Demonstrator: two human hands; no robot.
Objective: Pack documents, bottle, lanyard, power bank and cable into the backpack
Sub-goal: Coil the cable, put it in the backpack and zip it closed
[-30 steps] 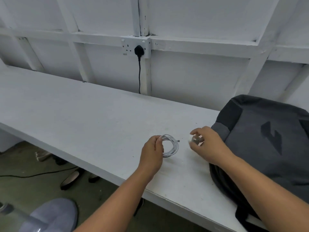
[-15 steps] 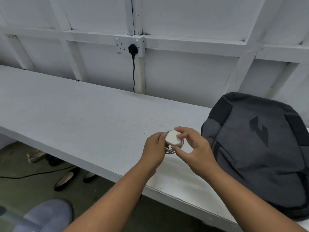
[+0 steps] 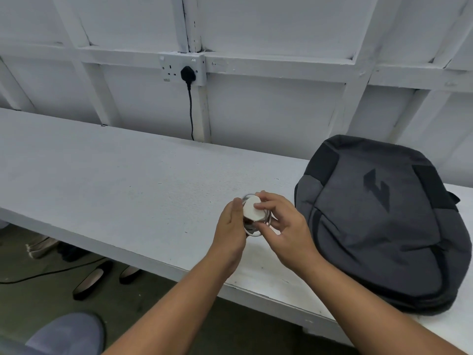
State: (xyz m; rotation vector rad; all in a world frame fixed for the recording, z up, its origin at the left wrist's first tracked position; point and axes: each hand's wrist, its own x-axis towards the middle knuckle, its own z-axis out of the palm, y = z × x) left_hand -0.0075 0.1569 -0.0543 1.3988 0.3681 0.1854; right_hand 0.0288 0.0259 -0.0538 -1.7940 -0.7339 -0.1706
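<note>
Just left of the backpack (image 3: 378, 226), both hands grip the coiled cable (image 3: 252, 230): left hand (image 3: 230, 233) curled beside it, right hand (image 3: 284, 226) pinching its white plug (image 3: 252, 210).

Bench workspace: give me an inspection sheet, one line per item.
Surface: white painted bench, bare apart from the backpack.
Job's things: grey backpack lies flat at the right, no opening showing; white plug-shaped adapter and coiled white cable held just above the bench. Documents, bottle, lanyard, power bank: nothing seen.
Clutter: nothing seen.
Hands: left hand and right hand both closed around the adapter and coil.
Cables: black plug in the wall socket, lead dropping behind the bench; another black cable on the floor.
Surroundings: white framed wall; shoes under the bench.
</note>
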